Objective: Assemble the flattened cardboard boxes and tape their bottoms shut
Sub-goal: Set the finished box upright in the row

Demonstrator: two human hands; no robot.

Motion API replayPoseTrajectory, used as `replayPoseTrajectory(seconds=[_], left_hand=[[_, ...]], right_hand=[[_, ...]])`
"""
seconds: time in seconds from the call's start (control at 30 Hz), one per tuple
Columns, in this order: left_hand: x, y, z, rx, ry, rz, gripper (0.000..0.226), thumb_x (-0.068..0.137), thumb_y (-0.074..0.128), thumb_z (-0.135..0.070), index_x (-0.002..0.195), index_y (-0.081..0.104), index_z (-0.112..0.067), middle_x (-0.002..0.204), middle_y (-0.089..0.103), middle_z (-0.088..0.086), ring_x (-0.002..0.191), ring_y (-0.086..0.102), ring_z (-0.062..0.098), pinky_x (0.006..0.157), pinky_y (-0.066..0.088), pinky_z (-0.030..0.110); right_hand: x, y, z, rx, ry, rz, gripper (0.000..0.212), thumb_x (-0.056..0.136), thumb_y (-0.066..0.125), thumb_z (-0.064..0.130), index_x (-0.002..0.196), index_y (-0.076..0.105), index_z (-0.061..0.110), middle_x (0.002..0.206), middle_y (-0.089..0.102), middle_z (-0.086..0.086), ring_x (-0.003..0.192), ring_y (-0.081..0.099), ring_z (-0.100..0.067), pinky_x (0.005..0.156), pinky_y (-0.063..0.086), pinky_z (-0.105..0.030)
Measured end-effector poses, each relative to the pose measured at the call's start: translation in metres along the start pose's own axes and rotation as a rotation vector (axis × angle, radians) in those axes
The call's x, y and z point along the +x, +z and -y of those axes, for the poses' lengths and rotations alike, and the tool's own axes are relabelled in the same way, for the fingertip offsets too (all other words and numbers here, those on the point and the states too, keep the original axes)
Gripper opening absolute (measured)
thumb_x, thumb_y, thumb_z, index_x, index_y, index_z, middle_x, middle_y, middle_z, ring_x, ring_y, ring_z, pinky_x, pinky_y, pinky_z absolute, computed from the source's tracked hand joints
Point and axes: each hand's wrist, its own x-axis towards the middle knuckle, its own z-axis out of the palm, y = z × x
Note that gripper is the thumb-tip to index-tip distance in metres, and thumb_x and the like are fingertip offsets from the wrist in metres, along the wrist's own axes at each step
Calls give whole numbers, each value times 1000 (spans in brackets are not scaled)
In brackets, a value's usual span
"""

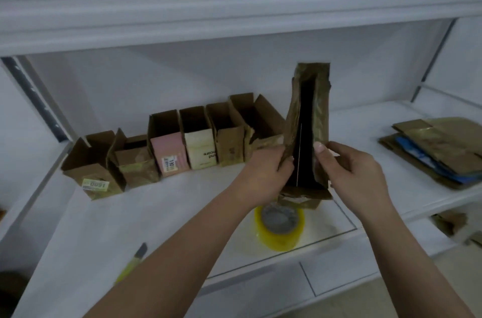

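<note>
**Six boxes stand finished as a seventh is opened out**

Six assembled brown cardboard boxes (172, 151) stand in a row along the back of the white shelf (86, 229), open tops up. The seventh, a tall narrow brown cardboard box (305, 119) wrapped in glossy old tape, is held upright just in front of the row's right end, above the yellow roll of clear packing tape (279, 224) lying flat on the shelf.

The step in hand looks like opening out: the box's dark interior shows as a slim slot, so its walls are not yet squared. The left hand (263, 171) grips the left wall, fingers curled around its edge. The right hand (349, 164) pinches the right wall, thumb on the near face and fingers behind. Both forearms reach forward from below, wrists level, hands facing each other across the opening.

Next, I judge, the walls must be pulled apart until square, the box turned over, its bottom flaps folded in and tape drawn from the roll. A yellow-handled utility knife (133, 263) lies near the left forearm for cutting. A stack of flattened cardboard boxes (440, 148) waits well apart on the right.
</note>
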Motion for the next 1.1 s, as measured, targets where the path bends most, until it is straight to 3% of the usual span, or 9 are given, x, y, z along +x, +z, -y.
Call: replayPoseTrajectory(seconds=[0.2,0.27,0.37,0.5,0.6,0.8,0.9,0.97,1.1], left_hand=[[71,72,-22,27,-135,-15,21,102,39,-17,87,50,-7,82,55,11,75,52,19,52,29,25],[89,91,-17,46,-229,-10,21,102,37,-17,88,49,-8,83,54,9,76,52,19,50,29,25],[112,113,-7,55,-362,-30,22,103,35,-15,94,53,-4,81,53,6,77,55,20,51,34,19],[137,127,1,66,-539,-135,29,101,38,-13,116,54,7,112,61,22,106,57,36,74,38,28],[150,132,5,107,-543,-135,30,102,39,-19,109,56,4,110,63,23,102,60,36,74,41,30],[155,105,27,331,-493,-188,41,103,31,-42,92,57,-13,81,63,6,75,62,23,60,45,30],[149,89,48,648,-431,-99,30,101,36,-31,116,56,-14,112,58,9,110,54,27,87,45,38],[149,86,59,913,-395,-5,38,96,45,-25,132,50,-14,136,42,12,134,32,31,115,21,53],[151,80,68,1030,-369,-45,34,93,49,-20,125,58,-15,149,25,12,140,19,32,118,5,58]], right_hand=[[73,-35,-80,-115,33,75,56,93,33,64,115,67,26,92,71,-2,89,66,-27,82,54,-42],[90,-32,-105,-148,-16,193,38,101,39,39,131,59,25,103,69,-7,97,64,-29,86,50,-35],[105,-34,-137,-102,-97,475,61,96,39,-4,150,34,25,137,55,-8,117,57,-25,93,42,-19],[122,-35,-162,-177,-193,807,77,94,55,6,153,13,30,143,37,8,114,47,-12,82,32,2],[140,-19,-168,-252,-297,731,71,91,65,33,151,27,29,133,45,11,113,50,-13,94,41,-17],[179,11,-168,-431,-267,522,30,99,51,31,126,63,26,119,65,-5,105,63,-26,85,52,-34],[198,25,-164,-388,-262,509,27,99,53,25,121,67,22,113,67,-6,99,64,-25,82,53,-33],[211,37,-162,-337,-267,527,24,97,55,17,117,70,16,108,69,-9,94,64,-24,79,52,-30],[227,56,-156,-251,-274,545,26,96,55,10,118,69,9,112,68,-15,99,64,-28,86,53,-36]])
